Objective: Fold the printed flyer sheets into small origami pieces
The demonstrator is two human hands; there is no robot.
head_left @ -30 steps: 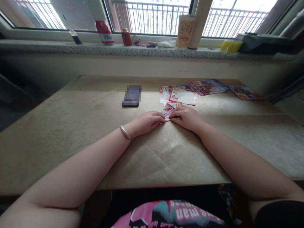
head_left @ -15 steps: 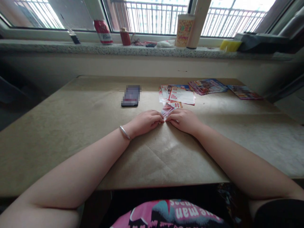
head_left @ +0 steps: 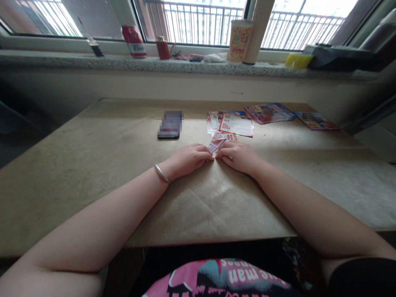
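We list one wide, beige desk (head_left: pixel 123 206); on it, a loose pile of red, white and blue printed paper sheets (head_left: pixel 236 125); one left hand (head_left: pixel 193 158) and one right hand (head_left: pixel 241 156), nearly meeting; one dark, rectangular phone (head_left: pixel 170 125), left of the pile; one small, pink-and-white folded paper (head_left: pixel 216 144) between the hands — we see the fingers of both pinching its near end; one silver-coloured bangle (head_left: pixel 161 173), left wrist.

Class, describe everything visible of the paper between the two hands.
The paper is small and thin-looking, printed in pink, white, orange and red. A slanting edge suggests a fold. It seems to rest on the table, its far end by other sheets. The left hand and right hand hold its near end, partly hiding it.
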